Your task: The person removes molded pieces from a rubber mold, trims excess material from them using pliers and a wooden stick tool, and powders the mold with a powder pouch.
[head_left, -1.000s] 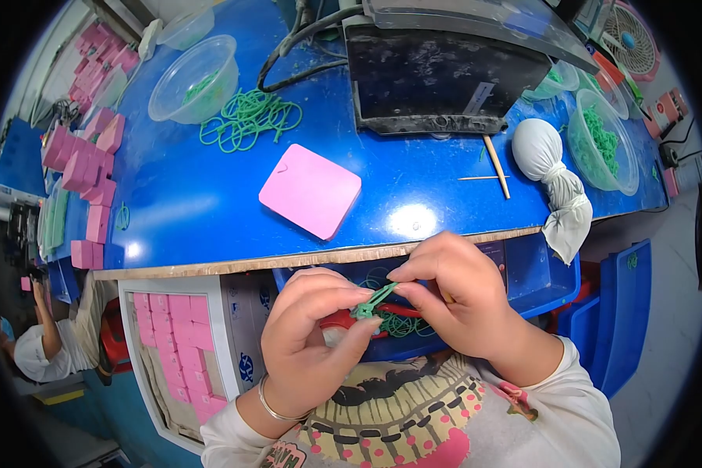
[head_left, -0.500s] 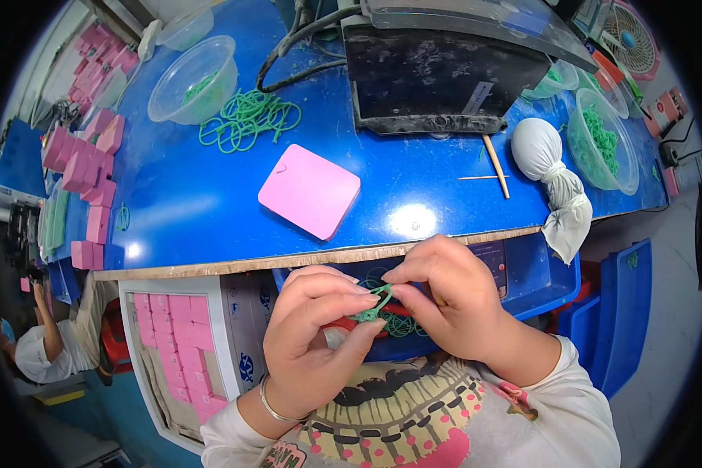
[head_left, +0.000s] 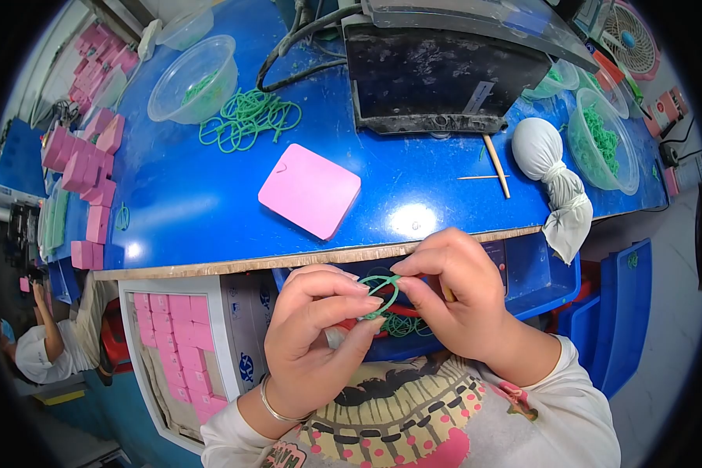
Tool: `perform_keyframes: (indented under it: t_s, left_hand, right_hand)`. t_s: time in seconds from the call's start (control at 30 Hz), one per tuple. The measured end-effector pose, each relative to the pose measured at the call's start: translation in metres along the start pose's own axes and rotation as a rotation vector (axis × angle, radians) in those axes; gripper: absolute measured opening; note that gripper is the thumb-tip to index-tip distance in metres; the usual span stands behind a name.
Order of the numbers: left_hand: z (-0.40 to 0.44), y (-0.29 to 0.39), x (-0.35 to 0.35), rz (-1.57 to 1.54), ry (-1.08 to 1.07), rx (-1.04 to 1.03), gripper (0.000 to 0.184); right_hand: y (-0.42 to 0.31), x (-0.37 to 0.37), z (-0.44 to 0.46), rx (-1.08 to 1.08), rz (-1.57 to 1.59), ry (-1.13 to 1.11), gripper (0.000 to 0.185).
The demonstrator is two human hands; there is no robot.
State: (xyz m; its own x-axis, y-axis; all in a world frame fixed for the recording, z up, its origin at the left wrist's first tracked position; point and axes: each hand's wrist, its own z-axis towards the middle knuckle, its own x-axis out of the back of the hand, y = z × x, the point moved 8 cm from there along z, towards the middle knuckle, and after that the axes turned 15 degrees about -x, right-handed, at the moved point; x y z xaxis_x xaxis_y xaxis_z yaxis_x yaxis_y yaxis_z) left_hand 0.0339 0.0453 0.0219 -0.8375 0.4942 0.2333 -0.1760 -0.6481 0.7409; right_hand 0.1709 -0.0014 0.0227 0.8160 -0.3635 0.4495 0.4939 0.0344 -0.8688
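A loop of green cord (head_left: 396,295) is stretched between my two hands, just in front of the table edge. My left hand (head_left: 312,331) pinches its left side between thumb and fingers. With thumb and forefinger, my right hand (head_left: 456,292) grips the upper right of the loop. A small tan piece shows among the right hand's curled fingers; what it is I cannot make out. Below the hands, more green cord (head_left: 405,325) lies in a blue tray (head_left: 542,288), partly hidden. On the table ahead rests a pink rounded block (head_left: 310,191).
Green cord (head_left: 249,121) lies beside a clear bowl (head_left: 160,97). A dark machine (head_left: 444,78) stands at the back. To the right are a wooden stick (head_left: 495,165), a tied white cloth bundle (head_left: 550,160) and a bowl of green cord (head_left: 600,144). Pink boxes (head_left: 175,335) fill a crate at left.
My right hand has shifted slightly up and right, and the green cord now spreads into a wider, clearer loop between the hands. The left hand has barely moved.
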Motion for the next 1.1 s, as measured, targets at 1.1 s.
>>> perform_keyframes:
  t_s: [1.1]
  left_hand:
    - [-0.001, -0.002, 0.001, -0.032, 0.018, 0.008, 0.030]
  right_hand:
    - [0.003, -0.018, -0.007, 0.063, 0.043, -0.154, 0.012]
